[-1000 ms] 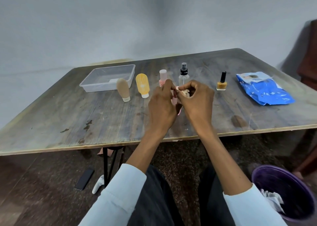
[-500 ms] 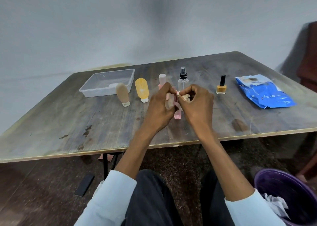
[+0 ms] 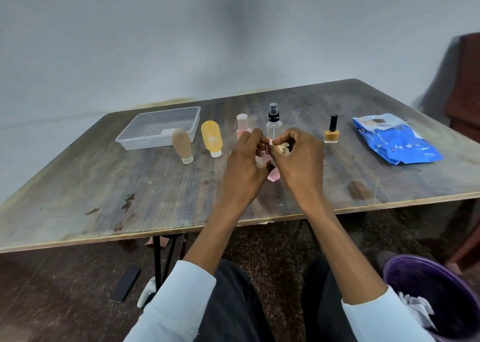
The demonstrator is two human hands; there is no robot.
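Purple bin [image 3: 401, 266] nearest, beside right knee; left hand [image 3: 244, 170] pinches pink item [image 3: 274, 176] just above table [image 3: 104, 199], front centre; right hand [image 3: 301, 165] curled round beige wad [image 3: 283, 148], fingertips meeting left's; spray bottle [image 3: 274, 123] behind.

Tan bottle [image 3: 182, 146], orange bottle [image 3: 212, 139], blue packet [image 3: 397, 141], purple bin [image 3: 439, 289], pink piece [image 3: 273, 175].
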